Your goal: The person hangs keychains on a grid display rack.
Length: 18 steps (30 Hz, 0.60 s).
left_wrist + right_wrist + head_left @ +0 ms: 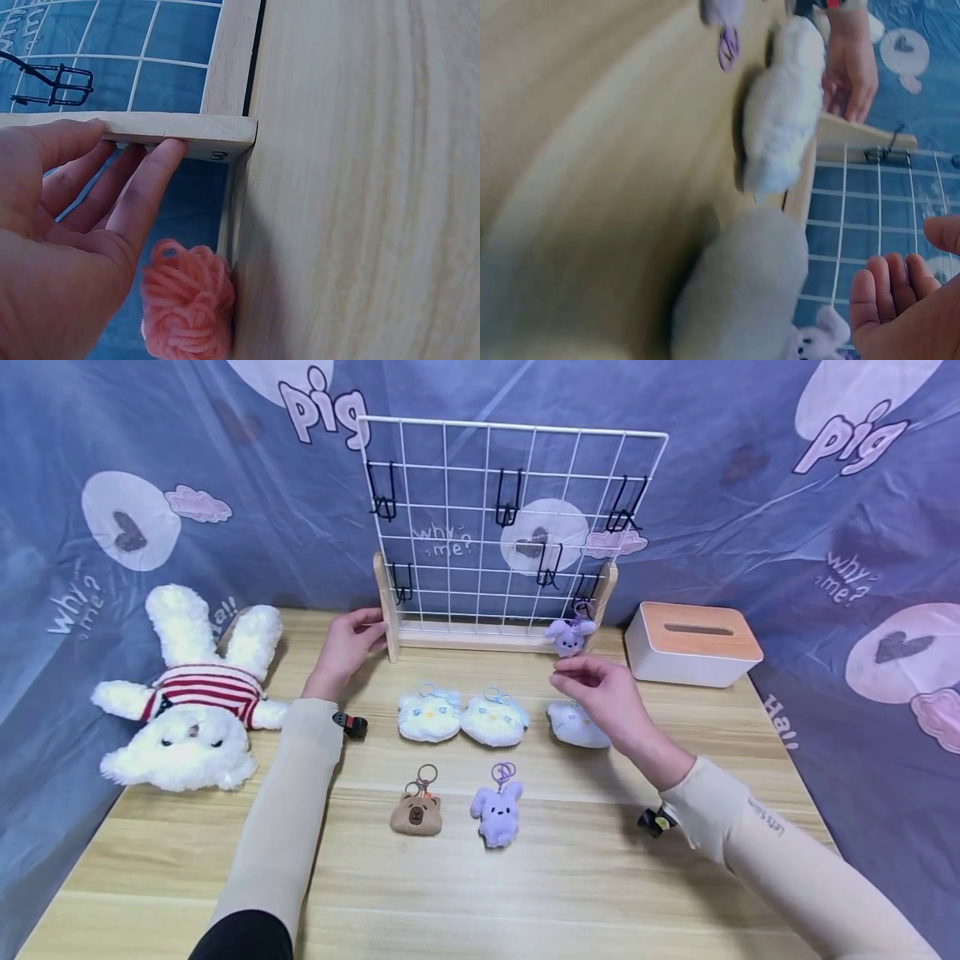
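Sleeved forearms fill the lower frame. Right hand (pixel 607 689) hovers centre-right, fingers loosely curled, holding nothing, just below the lilac bunny keychain (pixel 568 635), which hangs from a low black hook (pixel 583 589) at the rack's lower right. Left hand (pixel 348 643) grips the left wooden post of the grid rack (pixel 510 502), thumb and fingers wrapped round it, steadying it.

Judgement: one charm hung; the next move calls for picking another charm off the worktop (pixel 525 893) by its ring.

Below the rack lie three white fluffy cat-face charms (pixel 429 714), a brown bear charm (pixel 416 814) and a lilac bunny charm (pixel 497 810). Rack: thin white wire, pale wood base. Far left, large shaggy white rabbit (pixel 187 710) in a striped top; far right, tissue box (pixel 692 643) with a wooden lid.
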### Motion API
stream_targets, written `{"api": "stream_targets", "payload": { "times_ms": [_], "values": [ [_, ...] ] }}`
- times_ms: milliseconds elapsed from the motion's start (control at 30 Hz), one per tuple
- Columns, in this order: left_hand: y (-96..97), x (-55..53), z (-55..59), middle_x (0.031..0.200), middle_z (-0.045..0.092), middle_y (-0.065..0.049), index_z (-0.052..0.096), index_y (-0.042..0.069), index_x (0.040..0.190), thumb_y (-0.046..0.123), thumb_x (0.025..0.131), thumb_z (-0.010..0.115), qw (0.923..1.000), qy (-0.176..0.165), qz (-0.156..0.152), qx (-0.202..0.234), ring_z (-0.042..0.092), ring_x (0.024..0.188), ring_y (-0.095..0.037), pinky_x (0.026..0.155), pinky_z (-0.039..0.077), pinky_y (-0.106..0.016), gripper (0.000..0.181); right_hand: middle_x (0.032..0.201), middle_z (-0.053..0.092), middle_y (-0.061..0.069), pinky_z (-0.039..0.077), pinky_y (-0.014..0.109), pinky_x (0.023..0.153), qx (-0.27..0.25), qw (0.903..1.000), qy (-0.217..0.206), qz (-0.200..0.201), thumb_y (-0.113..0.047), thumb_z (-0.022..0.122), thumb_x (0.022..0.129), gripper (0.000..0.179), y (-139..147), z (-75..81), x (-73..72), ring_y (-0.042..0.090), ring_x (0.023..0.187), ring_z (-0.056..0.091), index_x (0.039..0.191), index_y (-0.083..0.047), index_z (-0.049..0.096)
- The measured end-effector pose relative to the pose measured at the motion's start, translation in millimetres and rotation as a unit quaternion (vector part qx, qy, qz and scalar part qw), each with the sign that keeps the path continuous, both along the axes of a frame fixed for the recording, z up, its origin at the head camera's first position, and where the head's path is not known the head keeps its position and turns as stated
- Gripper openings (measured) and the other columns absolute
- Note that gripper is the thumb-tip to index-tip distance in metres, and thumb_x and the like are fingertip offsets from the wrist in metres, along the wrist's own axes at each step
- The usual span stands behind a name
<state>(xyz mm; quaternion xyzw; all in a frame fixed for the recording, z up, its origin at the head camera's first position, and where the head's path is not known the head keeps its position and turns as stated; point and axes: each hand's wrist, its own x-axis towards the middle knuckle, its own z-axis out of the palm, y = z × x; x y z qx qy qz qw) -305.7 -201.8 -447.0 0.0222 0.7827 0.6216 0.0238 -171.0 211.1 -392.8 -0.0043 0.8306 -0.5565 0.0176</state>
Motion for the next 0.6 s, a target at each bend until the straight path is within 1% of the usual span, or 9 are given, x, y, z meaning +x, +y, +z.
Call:
{"api": "stream_targets", "payload": {
  "times_ms": [100,200,333,467,600],
  "values": [
    [0.3,0.2,0.3,0.153,0.063,-0.031,0.057,-0.006,0.158,0.007,0.114,0.063,1.0000,0.000,0.001,-0.001,0.071,0.134,-0.039,0.108,0.068,-0.027,0.046,0.115,0.083,0.003,0.062,0.008,0.087,0.002,0.9999,0.000,0.014,-0.015,0.081,0.104,0.035,-6,-5.9,6.6,-0.003,0.098,0.072,0.133,0.003,0.076],
    [0.8,0.0,0.0,0.152,0.063,-0.031,0.058,-0.006,0.157,0.007,0.114,0.063,1.0000,0.001,0.002,0.000,0.071,0.134,-0.039,0.107,0.068,-0.026,0.045,0.120,0.083,0.013,0.062,0.009,0.087,0.008,0.9996,-0.002,0.029,-0.012,0.080,0.103,0.034,-11,-11.4,12.2,-0.002,0.097,0.073,0.133,0.004,0.075],
    [1.3,-0.5,-0.8,0.153,0.063,-0.030,0.058,-0.006,0.157,0.006,0.114,0.063,1.0000,0.003,0.003,0.000,0.071,0.132,-0.037,0.106,0.069,-0.025,0.045,0.126,0.081,0.022,0.061,0.010,0.087,0.018,0.9986,-0.009,0.048,-0.010,0.081,0.101,0.035,-16,-17.1,17.5,0.002,0.097,0.072,0.133,0.004,0.075],
    [0.9,-1.0,-1.4,0.153,0.064,-0.030,0.058,-0.006,0.157,0.006,0.114,0.063,1.0000,0.003,0.004,-0.005,0.071,0.131,-0.036,0.107,0.069,-0.027,0.045,0.125,0.081,0.025,0.061,0.011,0.086,0.021,0.9968,-0.026,0.072,-0.007,0.083,0.099,0.037,-21,-21.5,23.0,0.005,0.097,0.072,0.133,0.007,0.075],
    [0.2,-2.1,-1.3,0.153,0.064,-0.030,0.058,-0.005,0.157,0.007,0.114,0.063,1.0000,0.004,0.003,-0.004,0.071,0.133,-0.038,0.109,0.068,-0.030,0.045,0.119,0.083,0.021,0.064,0.012,0.085,0.015,0.9946,-0.043,0.094,-0.006,0.084,0.098,0.035,-25,-24.8,28.2,0.005,0.095,0.074,0.131,0.006,0.076]
  ]
}}
